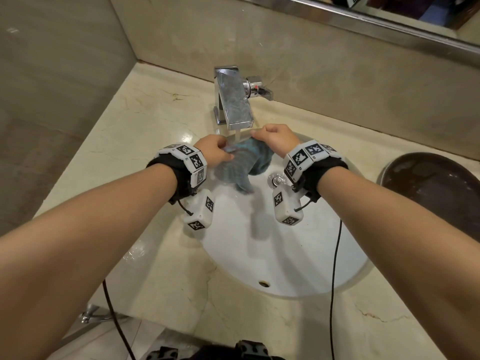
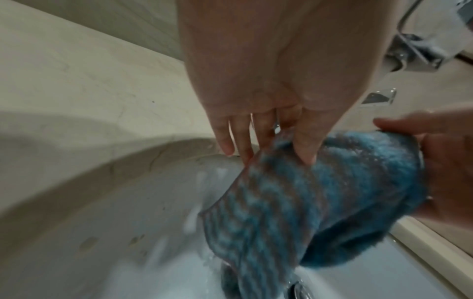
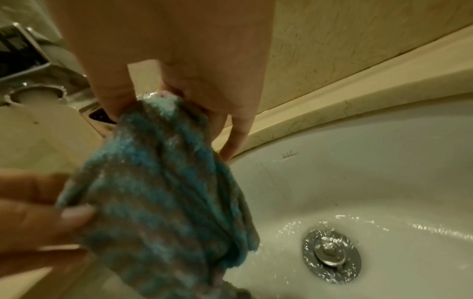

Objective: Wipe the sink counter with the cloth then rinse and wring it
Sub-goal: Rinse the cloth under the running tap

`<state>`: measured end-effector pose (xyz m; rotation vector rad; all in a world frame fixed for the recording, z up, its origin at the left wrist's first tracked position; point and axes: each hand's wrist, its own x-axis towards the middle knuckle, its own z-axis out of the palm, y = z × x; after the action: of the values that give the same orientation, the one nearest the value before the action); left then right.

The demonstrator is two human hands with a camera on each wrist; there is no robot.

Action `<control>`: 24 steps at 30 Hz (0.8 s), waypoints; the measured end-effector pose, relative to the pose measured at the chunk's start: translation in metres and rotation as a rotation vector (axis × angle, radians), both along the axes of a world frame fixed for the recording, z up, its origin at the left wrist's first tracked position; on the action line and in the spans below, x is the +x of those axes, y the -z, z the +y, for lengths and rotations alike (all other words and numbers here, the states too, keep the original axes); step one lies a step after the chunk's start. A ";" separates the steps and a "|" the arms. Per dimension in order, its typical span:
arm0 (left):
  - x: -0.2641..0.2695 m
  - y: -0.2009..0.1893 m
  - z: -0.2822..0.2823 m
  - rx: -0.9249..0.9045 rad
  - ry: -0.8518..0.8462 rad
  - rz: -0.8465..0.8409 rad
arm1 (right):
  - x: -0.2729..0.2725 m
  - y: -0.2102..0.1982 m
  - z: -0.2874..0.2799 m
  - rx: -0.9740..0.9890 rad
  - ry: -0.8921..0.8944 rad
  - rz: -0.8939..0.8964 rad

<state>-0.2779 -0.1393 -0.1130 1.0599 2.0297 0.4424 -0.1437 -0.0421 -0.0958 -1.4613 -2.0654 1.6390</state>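
Observation:
A blue and grey striped cloth [image 1: 244, 162] hangs over the white sink [image 1: 298, 255], under water running from the chrome faucet [image 1: 235, 100]. My left hand [image 1: 215, 152] pinches the cloth's left upper edge between thumb and fingers. My right hand [image 1: 276, 140] pinches the right upper edge. In the left wrist view the left hand [image 2: 281, 145] holds the cloth [image 2: 294, 202] by its edge. The right wrist view has my right hand [image 3: 163, 105] gripping the wet cloth [image 3: 163, 192] at its top, with the lower part hanging into the basin [image 3: 358, 172].
The chrome drain [image 3: 331, 253] lies at the basin's bottom, wet with splashing water. A beige marble counter [image 1: 145, 120] surrounds the sink. A dark round dish [image 1: 436, 188] sits on the counter at the right. The faucet handle [image 1: 259, 89] points right. Cables hang from both wrists.

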 end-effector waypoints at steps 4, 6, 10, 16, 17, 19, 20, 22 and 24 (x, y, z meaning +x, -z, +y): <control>0.004 -0.005 0.004 0.103 -0.075 0.026 | 0.007 0.007 0.000 0.122 -0.080 -0.081; 0.007 -0.008 0.006 0.141 -0.086 -0.008 | 0.008 0.007 0.000 0.083 -0.153 -0.072; 0.008 -0.010 0.007 0.161 -0.091 -0.014 | 0.007 0.006 -0.003 0.095 -0.279 -0.128; 0.007 -0.004 0.003 0.149 -0.050 -0.067 | 0.004 -0.002 -0.003 0.070 -0.111 -0.025; 0.007 -0.004 0.002 0.147 -0.039 -0.102 | 0.004 -0.002 -0.003 0.057 -0.074 0.004; 0.007 -0.007 0.000 0.134 -0.015 -0.147 | 0.004 -0.002 -0.002 0.050 -0.020 0.052; 0.006 -0.008 -0.001 0.115 0.004 -0.145 | 0.005 -0.001 -0.002 0.045 0.002 0.070; 0.002 -0.006 0.000 0.072 0.062 -0.051 | 0.004 -0.001 -0.002 0.013 0.033 0.096; 0.002 -0.004 0.000 0.052 0.099 0.083 | 0.003 -0.002 -0.005 -0.015 0.042 0.110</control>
<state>-0.2761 -0.1396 -0.1090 1.2231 2.0369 0.4080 -0.1407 -0.0468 -0.0934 -1.3762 -1.9556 1.6829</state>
